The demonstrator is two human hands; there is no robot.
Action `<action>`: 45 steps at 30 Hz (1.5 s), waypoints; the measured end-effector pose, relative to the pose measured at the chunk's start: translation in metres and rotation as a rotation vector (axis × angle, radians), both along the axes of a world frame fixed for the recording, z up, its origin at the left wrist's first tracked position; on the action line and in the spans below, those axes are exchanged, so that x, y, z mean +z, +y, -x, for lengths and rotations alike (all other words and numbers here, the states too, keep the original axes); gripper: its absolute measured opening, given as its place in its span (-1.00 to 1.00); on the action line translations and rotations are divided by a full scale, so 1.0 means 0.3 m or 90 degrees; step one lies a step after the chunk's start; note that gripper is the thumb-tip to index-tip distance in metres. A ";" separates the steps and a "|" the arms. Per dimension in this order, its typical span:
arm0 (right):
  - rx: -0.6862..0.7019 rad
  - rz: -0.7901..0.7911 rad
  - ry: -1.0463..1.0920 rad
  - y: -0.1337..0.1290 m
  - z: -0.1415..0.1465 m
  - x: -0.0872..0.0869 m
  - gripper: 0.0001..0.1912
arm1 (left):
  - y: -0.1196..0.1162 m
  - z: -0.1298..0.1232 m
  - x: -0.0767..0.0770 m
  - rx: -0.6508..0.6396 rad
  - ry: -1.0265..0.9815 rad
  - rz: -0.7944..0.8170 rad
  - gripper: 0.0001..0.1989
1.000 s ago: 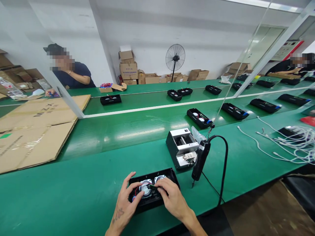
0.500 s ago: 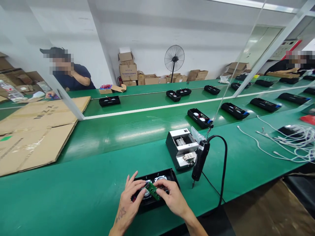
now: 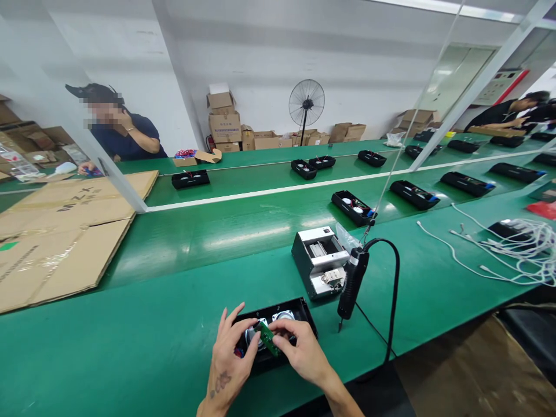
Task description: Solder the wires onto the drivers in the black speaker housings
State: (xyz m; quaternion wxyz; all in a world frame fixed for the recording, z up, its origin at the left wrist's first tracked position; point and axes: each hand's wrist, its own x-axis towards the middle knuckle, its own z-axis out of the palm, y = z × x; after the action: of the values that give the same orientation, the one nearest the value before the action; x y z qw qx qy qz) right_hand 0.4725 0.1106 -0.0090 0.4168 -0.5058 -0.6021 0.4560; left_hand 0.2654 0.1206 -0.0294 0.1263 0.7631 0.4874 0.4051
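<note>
Between both hands is a small green circuit board (image 3: 270,339), held tilted above an open black speaker housing (image 3: 299,310). My left hand (image 3: 231,353) pinches the board's upper left end with thumb and index finger, its other fingers raised. On the board's right edge, my right hand (image 3: 302,350) closes with thumb and fingertips. Two round speakers sit in the housing; one speaker (image 3: 284,315) shows near its far wall, and the other is partly covered by my left fingers. The housing's near side is partly hidden behind my hands.
A black electric screwdriver (image 3: 353,284) hangs just right of the housing, its cable looping down. Behind it stands a silver-and-black device (image 3: 320,260). White cables (image 3: 516,255) lie at right, flattened cardboard (image 3: 65,243) at left. Several black housings (image 3: 354,208) line the conveyor; co-workers sit beyond.
The circuit board has tilted slightly more upright between my fingers. Both hands keep their hold and have barely shifted. The head view has moved very slightly.
</note>
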 end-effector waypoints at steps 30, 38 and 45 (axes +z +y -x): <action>0.232 -0.336 -0.467 -0.005 -0.015 0.038 -0.68 | -0.023 0.106 -0.136 -0.134 0.219 -0.010 -0.53; 0.267 -0.282 -0.442 0.000 -0.017 0.041 -0.68 | -0.016 0.093 -0.151 -0.154 0.221 -0.062 -0.70; 0.260 -0.245 -0.398 -0.007 -0.012 0.030 -0.66 | -0.025 0.085 -0.104 -0.157 0.238 -0.038 -0.66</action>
State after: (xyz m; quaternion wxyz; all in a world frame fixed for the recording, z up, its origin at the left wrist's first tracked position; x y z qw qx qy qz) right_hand 0.4761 0.1084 0.0000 0.2023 -0.4031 -0.8615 0.2332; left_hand 0.2400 0.1131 -0.0605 0.0600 0.8822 0.3929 0.2525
